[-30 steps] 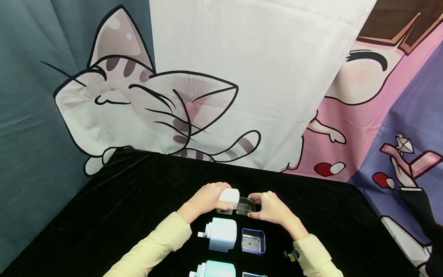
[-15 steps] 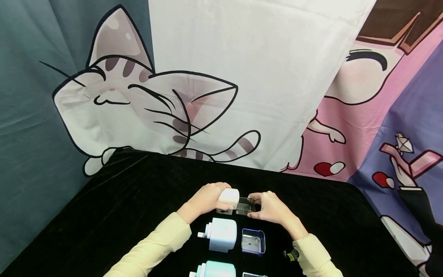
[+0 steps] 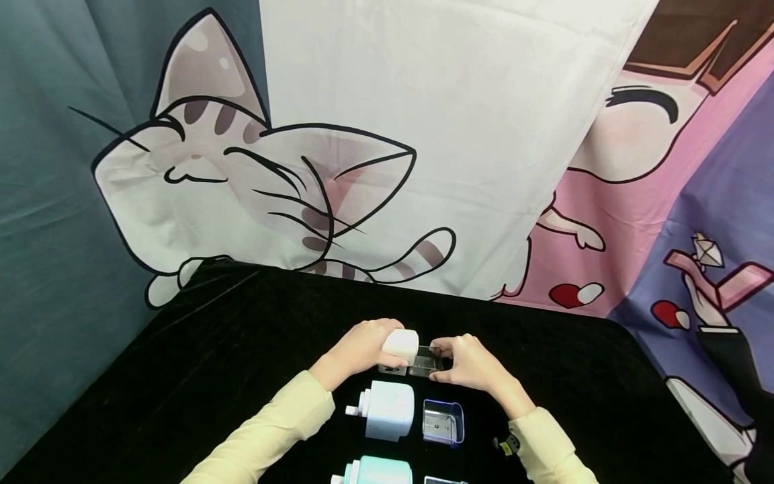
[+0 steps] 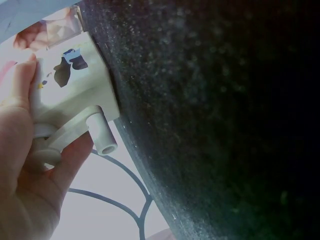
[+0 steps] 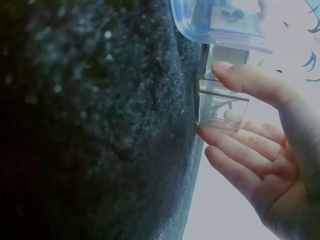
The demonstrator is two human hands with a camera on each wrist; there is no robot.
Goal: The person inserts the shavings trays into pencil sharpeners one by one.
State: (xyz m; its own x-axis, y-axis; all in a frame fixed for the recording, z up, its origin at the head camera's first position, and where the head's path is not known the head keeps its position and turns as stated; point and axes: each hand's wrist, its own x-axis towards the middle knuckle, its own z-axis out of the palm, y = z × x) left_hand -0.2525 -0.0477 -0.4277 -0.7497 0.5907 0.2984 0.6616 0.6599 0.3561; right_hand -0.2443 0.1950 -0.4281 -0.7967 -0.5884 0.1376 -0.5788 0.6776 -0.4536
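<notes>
A white crank pencil sharpener (image 3: 401, 344) lies on the black cloth, gripped from its left side by my left hand (image 3: 361, 344). In the left wrist view its crank handle (image 4: 102, 132) and a dark printed picture on its side show. To its right, my right hand (image 3: 473, 363) pinches a clear shavings drawer (image 3: 424, 364) by its sides, thumb on one side and fingers on the other. The drawer's left end meets the sharpener's open end; how deep it sits inside is hidden. In the right wrist view the drawer (image 5: 220, 107) is see-through.
Nearer the person lie a pale blue sharpener (image 3: 389, 409) and, right of it, a blue-rimmed clear drawer (image 3: 443, 423). A teal sharpener (image 3: 379, 470) and another drawer (image 3: 444, 480) are cut off by the bottom edge. Printed curtains (image 3: 459, 134) hang behind the table.
My right hand has shifted slightly left with the clear drawer, so less of the drawer sticks out of the white sharpener. My left hand and the sharpener stay in place.
</notes>
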